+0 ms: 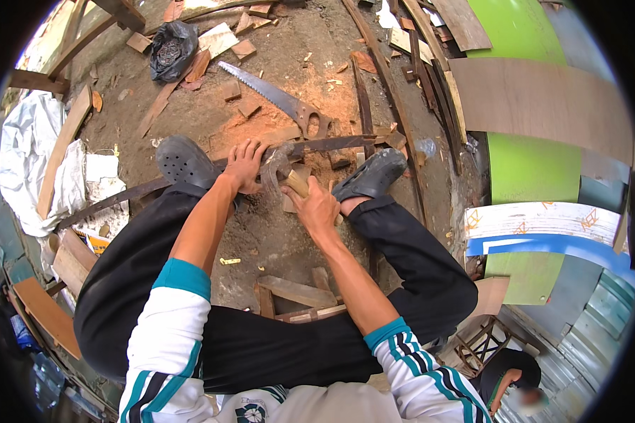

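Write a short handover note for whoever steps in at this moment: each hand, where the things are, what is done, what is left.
Left hand: pressed flat on the curved strip, pinning it to the ground beside the left shoe.
Right hand: gripping the wooden handle of an adze-like tool, its head at the strip.
Handsaw lies beyond, untouched.
Done: fresh chips and sawdust around the strip.
Left: how much shaping remains cannot be told.

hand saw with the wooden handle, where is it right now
In the head view the hand saw lies on the dirt ground, upper centre, just beyond the left hand and the curved dark wood strip.
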